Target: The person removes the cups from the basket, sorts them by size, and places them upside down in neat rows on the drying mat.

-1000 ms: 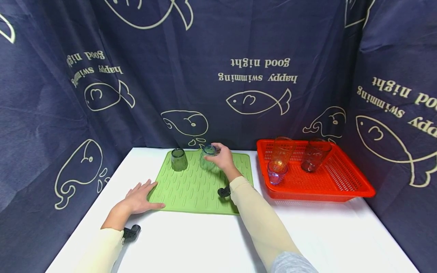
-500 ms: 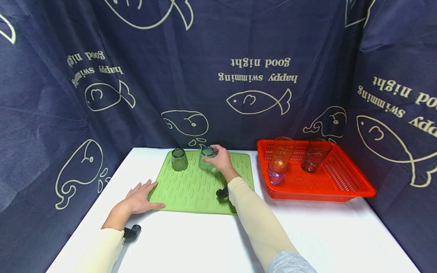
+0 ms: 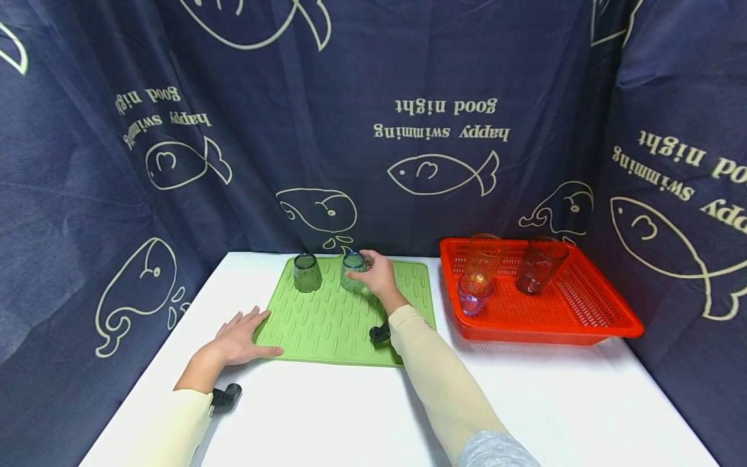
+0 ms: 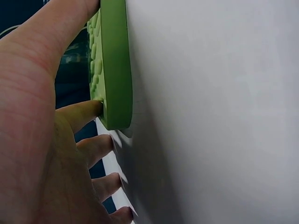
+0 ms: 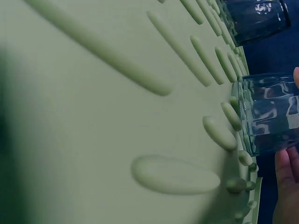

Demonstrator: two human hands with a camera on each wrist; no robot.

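Observation:
My right hand [image 3: 376,275] holds a clear bluish glass tumbler [image 3: 353,272], thumb on one side and fingers on the other. This tumbler stands upside down, its rim at the surface of the green ridged mat [image 3: 327,324]. To its left is a dark grey glass tumbler [image 3: 306,274], also upside down on the mat. In the right wrist view the bluish tumbler [image 5: 271,114] and fingertips [image 5: 283,163] show at the right edge. My left hand [image 3: 236,338] rests at the mat's near left corner, fingers spread; in the left wrist view, fingers touch the mat's edge [image 4: 117,70].
A red plastic basket [image 3: 548,336] stands right of the mat. Inside are an amber glass [image 3: 484,253], a small purple glass [image 3: 474,297] and a tall dark-tinted glass [image 3: 538,267]. A navy curtain [image 3: 350,130] with fish drawings hangs behind the white table [image 3: 327,415].
My right hand and the bluish tumbler have shifted slightly left and down, mostly in the first half second. My left hand and the other glasses stay where they were.

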